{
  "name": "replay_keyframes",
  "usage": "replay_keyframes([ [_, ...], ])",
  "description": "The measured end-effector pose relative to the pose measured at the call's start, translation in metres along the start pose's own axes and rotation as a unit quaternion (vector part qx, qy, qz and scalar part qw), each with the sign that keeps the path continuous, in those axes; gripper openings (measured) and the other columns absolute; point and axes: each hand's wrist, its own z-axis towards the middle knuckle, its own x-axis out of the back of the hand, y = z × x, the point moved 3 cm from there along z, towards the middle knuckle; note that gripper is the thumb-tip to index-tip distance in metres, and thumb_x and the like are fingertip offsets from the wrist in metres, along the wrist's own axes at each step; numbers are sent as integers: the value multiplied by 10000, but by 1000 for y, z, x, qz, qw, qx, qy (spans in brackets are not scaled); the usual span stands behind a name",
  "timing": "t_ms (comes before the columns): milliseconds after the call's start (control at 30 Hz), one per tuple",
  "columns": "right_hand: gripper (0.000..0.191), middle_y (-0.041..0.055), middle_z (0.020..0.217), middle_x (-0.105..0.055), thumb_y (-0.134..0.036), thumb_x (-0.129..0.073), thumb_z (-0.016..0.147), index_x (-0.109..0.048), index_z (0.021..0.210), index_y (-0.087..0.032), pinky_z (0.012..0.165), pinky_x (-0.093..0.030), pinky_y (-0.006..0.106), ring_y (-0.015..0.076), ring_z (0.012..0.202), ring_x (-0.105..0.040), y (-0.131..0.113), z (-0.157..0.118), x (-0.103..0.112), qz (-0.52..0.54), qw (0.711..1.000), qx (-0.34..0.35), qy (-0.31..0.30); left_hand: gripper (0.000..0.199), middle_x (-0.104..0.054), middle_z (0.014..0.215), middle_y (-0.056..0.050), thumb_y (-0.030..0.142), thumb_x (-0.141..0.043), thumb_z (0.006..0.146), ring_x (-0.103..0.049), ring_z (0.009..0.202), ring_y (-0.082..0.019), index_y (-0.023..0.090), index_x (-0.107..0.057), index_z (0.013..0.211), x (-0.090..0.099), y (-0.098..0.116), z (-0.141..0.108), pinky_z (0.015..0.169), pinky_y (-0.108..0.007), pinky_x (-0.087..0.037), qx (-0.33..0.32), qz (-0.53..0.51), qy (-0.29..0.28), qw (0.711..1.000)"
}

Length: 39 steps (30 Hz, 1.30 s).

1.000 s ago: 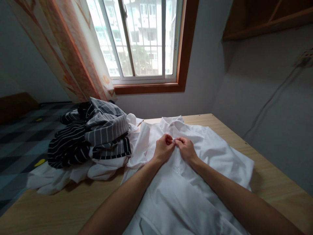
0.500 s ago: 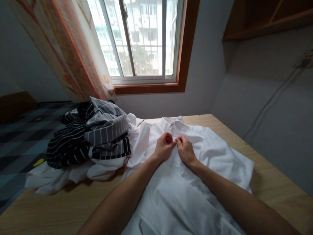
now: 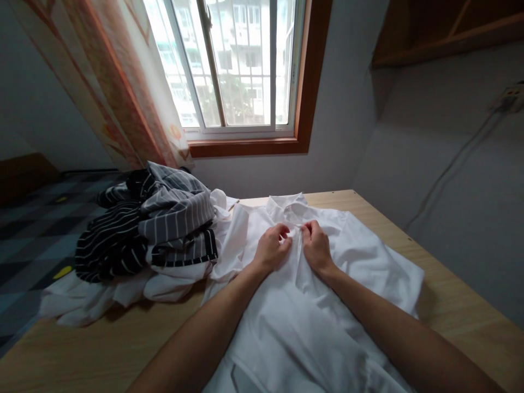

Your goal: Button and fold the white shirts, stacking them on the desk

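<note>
A white shirt (image 3: 282, 322) lies front up on the wooden table, its collar (image 3: 286, 204) toward the window and its lower part toward me. My right hand (image 3: 317, 248) pinches the edge of the shirt's front placket below the collar, drawing the cloth up a little. Just left of it, my left hand (image 3: 273, 248) rests on the shirt front with the fingers loosely curved and a gap between thumb and forefinger; nothing shows in it. Any button at my right fingertips is too small to make out.
A heap of striped black and grey clothes (image 3: 176, 213) lies on white cloth (image 3: 176, 284) at the left of the table (image 3: 98, 355). Beyond it is a checked bed (image 3: 28, 234). A window (image 3: 241, 71), curtain (image 3: 135, 98) and wall shelf (image 3: 446, 46) surround the table.
Both hands were pinched together at the placket. The left fingers have parted from the cloth edge, and my right hand has shifted slightly right with the placket edge.
</note>
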Motion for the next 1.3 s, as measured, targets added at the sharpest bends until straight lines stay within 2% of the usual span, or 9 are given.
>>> replay_keyframes([
  [167, 207, 85, 817, -651, -356, -372, 896, -518, 867, -213, 700, -416, 320, 241, 774, -604, 10, 5, -5, -41, 999, 10, -18, 162, -627, 926, -72, 252, -627, 778, -563, 931, -250, 203, -631, 932, -6, 3, -3, 827, -357, -435, -48, 163, -66, 983],
  [400, 178, 38, 725, -611, -364, -405, 864, -498, 788, -234, 654, -398, 296, 212, 693, -576, 17, 16, -11, 18, 1000, -15, -11, 109, -636, 871, -80, 230, -520, 877, -587, 843, -225, 187, -610, 832, 7, 18, -4, 767, -319, -435, -37, 155, -42, 986],
  [533, 206, 30, 728, -597, -390, -362, 866, -475, 799, -230, 687, -420, 304, 202, 710, -560, 22, 32, -8, 42, 998, -29, 36, 325, -554, 571, -30, 365, -563, 862, -523, 561, -179, 209, -572, 576, 14, 33, -20, 589, -273, -367, -105, 120, -210, 965],
  [600, 199, 36, 745, -595, -397, -361, 856, -459, 803, -232, 713, -426, 311, 206, 738, -557, 25, 40, -7, 54, 996, -38, 62, 320, -508, 501, -5, 387, -606, 827, -455, 483, -154, 221, -584, 554, 25, 38, -26, 546, -265, -325, -113, 100, -232, 961],
  [733, 178, 67, 805, -600, -406, -351, 832, -415, 801, -243, 761, -421, 337, 230, 809, -557, 30, 53, -6, 73, 988, -71, 114, 428, -437, 453, 16, 435, -552, 857, -372, 453, -123, 216, -532, 490, 75, 51, -26, 561, -259, -308, -128, 123, -179, 968],
  [867, 184, 61, 805, -592, -429, -355, 814, -390, 783, -251, 769, -427, 337, 231, 852, -557, 39, 65, -5, 98, 982, -103, 124, 548, -389, 447, 36, 507, -594, 806, -372, 490, -101, 187, -405, 404, 156, 60, -22, 709, -273, -367, -168, 224, -158, 947],
  [1033, 213, 3, 730, -568, -433, -495, 755, -449, 796, -228, 659, -468, 301, 176, 696, -562, 41, 63, 5, 147, 983, -106, 12, 278, -506, 610, 15, 353, -570, 802, -464, 680, -146, 156, -600, 608, 230, 51, -38, 932, -442, -339, -139, 524, -80, 837],
  [1167, 298, 39, 871, -617, -379, -656, 687, -559, 902, -196, 717, -483, 316, 190, 796, -592, 20, 18, 36, 146, 984, -30, -98, 231, -602, 842, -108, 61, -417, 811, -535, 872, -289, 138, -633, 835, 201, 70, -61, 925, -536, -343, -116, 614, -42, 780],
  [1300, 226, 68, 958, -626, -370, -616, 799, -606, 942, -195, 817, -446, 333, 209, 903, -575, -11, -40, 61, 32, 961, 148, -233, 177, -631, 883, -119, 48, -491, 802, -592, 844, -278, 165, -619, 836, 113, 93, -61, 764, -381, -433, -131, 448, -121, 876],
])
